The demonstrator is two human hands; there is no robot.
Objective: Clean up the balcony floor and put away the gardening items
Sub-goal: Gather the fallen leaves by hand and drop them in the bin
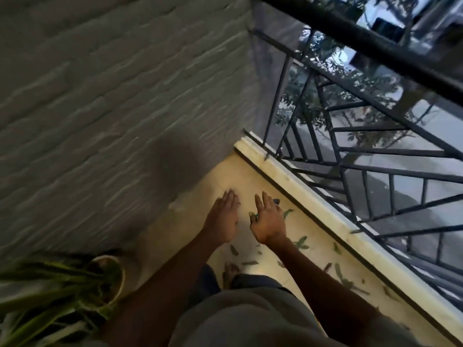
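Now reaching low, left hand (223, 216) flat and empty, right hand (268, 220) pinching something small and green, better gathering those scattered leaves (300, 242) toward one pile.

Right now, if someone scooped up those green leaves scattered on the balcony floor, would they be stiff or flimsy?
The leaves look thin, narrow and flat against the floor, so they are probably light and floppy. Lying loose and scattered, they would likely slide or scatter when pushed.

Potted plant (60, 296) blurred, edge-cropped.
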